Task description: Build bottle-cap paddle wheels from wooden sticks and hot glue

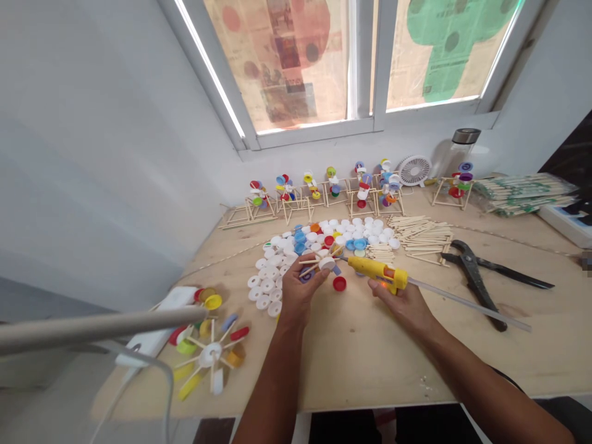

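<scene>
My left hand (pixel 300 288) is closed on a small wheel of wooden sticks (pixel 320 260) set round a white bottle cap, with coloured caps at some stick ends. My right hand (pixel 401 300) grips a yellow glue gun (pixel 377 272) whose nozzle points left at the wheel. A clear glue stick (pixel 467 303) trails from the gun's back to the right. A loose red cap (pixel 339 283) lies on the plywood table (pixel 361 351) just under the wheel.
A pile of white and coloured caps (pixel 324 243) and loose sticks (pixel 423 235) lie behind my hands. Finished windmill models (pixel 330 188) line the wall. A finished cap wheel (pixel 210 354) lies at the left, black cutters (pixel 481 271) at the right, and a small fan (pixel 414 169) and bottle stand at the back.
</scene>
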Available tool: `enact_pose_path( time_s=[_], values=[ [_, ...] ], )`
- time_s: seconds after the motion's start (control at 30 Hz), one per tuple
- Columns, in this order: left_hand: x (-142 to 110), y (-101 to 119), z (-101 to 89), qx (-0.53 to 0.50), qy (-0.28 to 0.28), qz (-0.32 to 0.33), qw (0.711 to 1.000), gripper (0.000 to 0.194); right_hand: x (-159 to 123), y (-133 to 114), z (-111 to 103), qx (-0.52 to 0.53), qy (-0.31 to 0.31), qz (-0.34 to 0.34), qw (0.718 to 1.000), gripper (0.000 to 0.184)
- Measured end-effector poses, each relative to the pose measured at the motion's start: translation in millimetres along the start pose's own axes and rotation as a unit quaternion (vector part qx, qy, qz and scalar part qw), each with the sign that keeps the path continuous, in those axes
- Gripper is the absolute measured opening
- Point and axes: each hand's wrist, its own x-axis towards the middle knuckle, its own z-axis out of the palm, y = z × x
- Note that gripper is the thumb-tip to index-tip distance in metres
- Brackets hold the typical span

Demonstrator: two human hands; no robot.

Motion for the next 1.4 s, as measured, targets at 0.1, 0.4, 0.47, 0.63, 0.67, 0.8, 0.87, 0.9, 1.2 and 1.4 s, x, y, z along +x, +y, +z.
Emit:
enact_pose_path(
  time_s=[0.1, 0.4, 0.47, 0.63, 0.67, 0.8, 0.87, 0.9, 1.2, 1.4],
  values=[
    [0.1, -0.8, -0.2, -0.015, 0.000, -0.006, 1.000, 0.038, 0.1, 1.1, -0.2, -0.004, 0.002, 0.009, 1.000, 0.033],
    [-2.3, 6.0, 4.1, -0.010, 0.011, -0.009, 1.000, 0.037, 0.7, 2.6, 0.0, -0.007, 0.004, 0.004, 1.000, 0.033],
    [-2.3, 6.3, 4.5, -0.013, 0.013, -0.012, 1.000, 0.038, 1.0, 3.6, -0.2, -0.007, 0.002, -0.001, 1.000, 0.034],
    [-1.8, 5.9, 4.0, -0.021, 0.015, -0.009, 1.000, 0.034, 0.8, 3.4, -0.7, -0.001, 0.007, 0.002, 1.000, 0.034],
    [-1.8, 6.0, 3.8, -0.020, 0.015, -0.009, 1.000, 0.034, 0.7, 2.9, -0.7, -0.003, 0.009, 0.006, 1.000, 0.035],
    [-1.8, 6.6, 3.0, -0.018, 0.009, -0.007, 1.000, 0.033, 0.8, 1.7, -0.5, -0.008, 0.017, 0.026, 0.999, 0.036],
    [-1.8, 6.6, 2.9, -0.017, 0.010, -0.005, 1.000, 0.033, 1.1, 2.6, -0.4, -0.003, 0.016, 0.029, 0.999, 0.038],
    [-1.8, 6.6, 3.0, -0.017, 0.011, -0.004, 1.000, 0.033, 1.2, 3.2, -0.4, -0.001, 0.014, 0.027, 1.000, 0.038],
    [-1.4, 6.0, 3.4, -0.025, 0.014, -0.016, 0.999, 0.036, 0.4, 4.1, 0.6, -0.013, 0.014, 0.036, 0.999, 0.041],
    [-0.6, 3.9, 3.6, -0.031, 0.025, -0.012, 0.999, 0.039, 2.2, 8.0, -0.3, -0.014, 0.008, 0.008, 1.000, 0.042]
  ],
)
